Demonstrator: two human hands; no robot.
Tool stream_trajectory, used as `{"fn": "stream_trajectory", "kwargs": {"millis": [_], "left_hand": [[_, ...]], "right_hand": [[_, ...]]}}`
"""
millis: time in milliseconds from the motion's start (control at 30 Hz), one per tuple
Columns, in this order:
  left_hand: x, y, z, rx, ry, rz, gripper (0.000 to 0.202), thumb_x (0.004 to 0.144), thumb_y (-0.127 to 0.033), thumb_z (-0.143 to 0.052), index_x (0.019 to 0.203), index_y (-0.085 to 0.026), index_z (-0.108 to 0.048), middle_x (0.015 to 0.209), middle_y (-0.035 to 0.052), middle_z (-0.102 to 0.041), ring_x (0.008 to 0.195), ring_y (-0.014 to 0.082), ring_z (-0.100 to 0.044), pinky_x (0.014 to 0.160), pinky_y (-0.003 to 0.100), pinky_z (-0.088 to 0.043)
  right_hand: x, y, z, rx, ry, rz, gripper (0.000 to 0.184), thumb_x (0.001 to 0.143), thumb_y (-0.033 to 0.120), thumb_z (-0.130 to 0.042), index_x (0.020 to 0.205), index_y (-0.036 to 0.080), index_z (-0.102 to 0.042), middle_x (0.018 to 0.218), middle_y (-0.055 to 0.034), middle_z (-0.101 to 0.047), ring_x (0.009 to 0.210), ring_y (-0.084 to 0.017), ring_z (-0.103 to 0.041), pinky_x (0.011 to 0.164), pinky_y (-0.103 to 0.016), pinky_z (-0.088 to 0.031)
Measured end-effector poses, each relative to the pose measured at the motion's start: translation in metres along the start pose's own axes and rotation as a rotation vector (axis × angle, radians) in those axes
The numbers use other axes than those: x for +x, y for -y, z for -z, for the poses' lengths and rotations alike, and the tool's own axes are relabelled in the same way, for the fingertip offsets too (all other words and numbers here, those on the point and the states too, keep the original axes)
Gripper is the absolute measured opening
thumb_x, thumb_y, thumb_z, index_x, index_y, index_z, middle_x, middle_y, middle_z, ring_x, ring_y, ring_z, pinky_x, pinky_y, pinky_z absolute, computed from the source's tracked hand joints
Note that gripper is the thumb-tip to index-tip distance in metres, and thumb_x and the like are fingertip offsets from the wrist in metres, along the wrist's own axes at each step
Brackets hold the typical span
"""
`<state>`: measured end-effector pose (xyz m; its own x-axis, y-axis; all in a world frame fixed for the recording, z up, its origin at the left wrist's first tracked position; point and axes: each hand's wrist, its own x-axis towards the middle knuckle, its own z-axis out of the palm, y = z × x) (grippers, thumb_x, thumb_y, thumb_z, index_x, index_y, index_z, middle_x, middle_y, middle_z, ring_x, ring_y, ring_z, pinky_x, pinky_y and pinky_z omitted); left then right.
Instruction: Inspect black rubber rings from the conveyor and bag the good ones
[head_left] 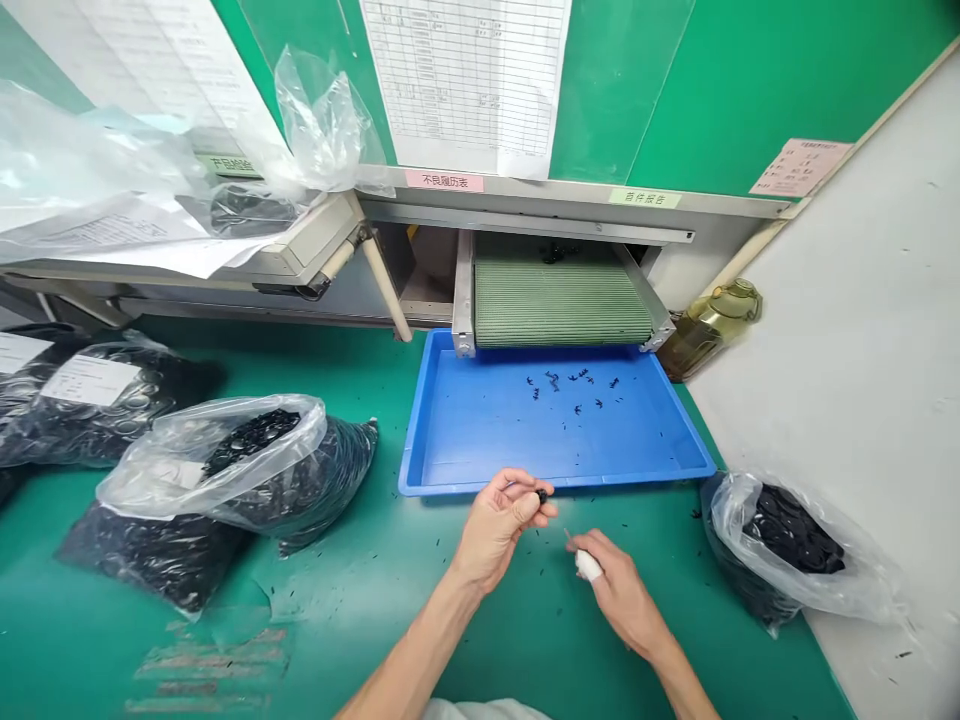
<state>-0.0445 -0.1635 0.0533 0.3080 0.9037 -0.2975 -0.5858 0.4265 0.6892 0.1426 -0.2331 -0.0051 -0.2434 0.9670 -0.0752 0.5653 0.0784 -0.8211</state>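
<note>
Just in front of the blue tray's near rim, my left hand (pixel 499 525) pinches a small black part (pixel 542 496) between thumb and fingers. My right hand (pixel 619 590) is lower and to the right, apart from the left. White wrapping (pixel 589 566) covers its thumb tip. Its fingers are closed on a thin, pointed tool (pixel 568 536); only the tip shows, so its kind is unclear. Several small black pieces (pixel 553 381) lie scattered in the blue tray (pixel 450 488). Tiny black scraps dot the green tabletop (pixel 360 620) around my hands.
A green conveyor belt (pixel 559 300) ends over the tray, with black parts on it. Open bags of black parts stand left (pixel 315 480) and right (pixel 757 580). Labelled bags (pixel 142 400) lie far left. A yellowish bottle (pixel 712 325) leans near the white wall (pixel 862 350).
</note>
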Motion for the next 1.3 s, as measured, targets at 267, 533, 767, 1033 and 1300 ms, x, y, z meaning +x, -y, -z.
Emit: {"fn": "stream_trajectory", "kwargs": {"millis": [267, 533, 767, 1033, 1300], "left_hand": [[0.005, -0.007, -0.001, 0.076, 0.006, -0.078, 0.020, 0.067, -0.019, -0.076, 0.082, -0.015, -0.063, 0.094, 0.0058, -0.066, 0.080, 0.0151, -0.063, 0.070, 0.025, -0.046], [0.009, -0.012, 0.008, 0.204, 0.061, -0.176, 0.017, 0.077, -0.023, -0.067, 0.091, -0.016, -0.071, 0.101, 0.0083, -0.064, 0.080, 0.0139, -0.057, 0.066, 0.024, -0.043], [0.017, -0.013, 0.013, 0.112, -0.007, -0.147, 0.019, 0.074, -0.027, -0.071, 0.086, -0.015, -0.063, 0.080, 0.0057, -0.067, 0.060, 0.0120, -0.058, 0.050, 0.022, -0.043], [0.016, -0.021, 0.014, 0.123, -0.039, -0.175, 0.017, 0.072, -0.027, -0.072, 0.085, -0.015, -0.070, 0.087, 0.0060, -0.066, 0.070, 0.0143, -0.061, 0.065, 0.027, -0.048], [0.011, -0.020, 0.011, 0.145, -0.029, -0.169, 0.017, 0.075, -0.024, -0.069, 0.090, -0.016, -0.068, 0.085, 0.0049, -0.067, 0.066, 0.0115, -0.059, 0.065, 0.026, -0.047]], "right_hand": [[0.027, 0.073, 0.041, 0.032, -0.149, 0.092, 0.035, 0.089, 0.017, -0.036, 0.114, 0.026, -0.057, 0.091, -0.0040, -0.059, 0.079, -0.016, -0.057, 0.068, -0.026, -0.048], [0.051, 0.083, 0.042, -0.249, -0.139, 0.226, 0.040, 0.088, 0.010, -0.032, 0.117, 0.025, -0.057, 0.084, -0.0036, -0.057, 0.067, -0.014, -0.054, 0.059, -0.026, -0.045], [0.068, 0.087, 0.042, -0.418, -0.173, 0.354, 0.050, 0.081, 0.003, -0.031, 0.121, 0.023, -0.053, 0.082, -0.0056, -0.059, 0.073, -0.018, -0.057, 0.061, -0.030, -0.047], [0.073, 0.094, 0.044, -0.357, -0.152, 0.330, 0.043, 0.083, 0.006, -0.033, 0.118, 0.026, -0.049, 0.095, -0.0056, -0.064, 0.081, -0.019, -0.062, 0.066, -0.030, -0.049], [0.072, 0.101, 0.044, -0.501, -0.090, 0.384, 0.041, 0.082, 0.004, -0.032, 0.112, 0.021, -0.054, 0.082, -0.0046, -0.057, 0.062, -0.014, -0.053, 0.053, -0.025, -0.040]]}}
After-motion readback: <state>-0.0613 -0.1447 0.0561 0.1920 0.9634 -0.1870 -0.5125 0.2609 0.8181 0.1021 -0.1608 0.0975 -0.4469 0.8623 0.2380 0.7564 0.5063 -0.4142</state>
